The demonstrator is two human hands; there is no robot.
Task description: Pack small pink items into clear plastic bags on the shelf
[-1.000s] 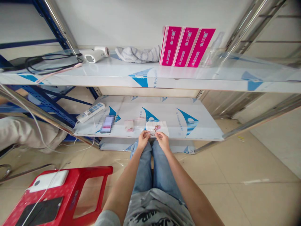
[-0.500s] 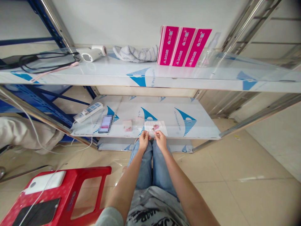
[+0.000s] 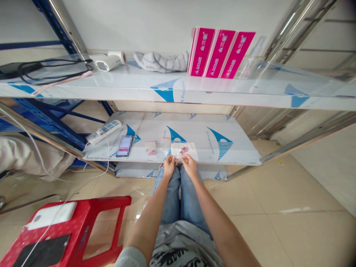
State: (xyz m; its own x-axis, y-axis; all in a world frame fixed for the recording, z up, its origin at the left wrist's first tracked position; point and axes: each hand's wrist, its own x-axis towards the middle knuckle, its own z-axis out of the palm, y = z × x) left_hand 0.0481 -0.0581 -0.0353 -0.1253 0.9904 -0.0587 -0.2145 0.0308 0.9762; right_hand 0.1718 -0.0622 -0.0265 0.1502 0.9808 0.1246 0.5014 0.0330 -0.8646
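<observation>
My left hand (image 3: 169,166) and my right hand (image 3: 189,165) are close together at the front edge of the lower shelf (image 3: 241,150), above my knees. Both have thumb and fingers pinched together; whatever is between them is too small to make out. Just beyond the fingertips lies a white sheet or flat packet (image 3: 192,147) with a small cluster of pink and brownish bits (image 3: 184,150) on it. To its left is a small clear bag (image 3: 151,148) with pink bits at its bottom. A second transparent bag (image 3: 164,142) seems to lie between them.
A phone (image 3: 124,145) and a white power strip (image 3: 105,132) lie on the lower shelf's left. Overhead, the upper shelf (image 3: 125,84) carries a hair dryer (image 3: 109,61), towel (image 3: 161,61), pink box (image 3: 219,53) and clear bottle (image 3: 251,59). At lower left stands a red stool (image 3: 97,204).
Both hands stay pinched at the shelf edge, with the right shifted very slightly left. The view has tilted a little; the bags and sheet lie as before.
</observation>
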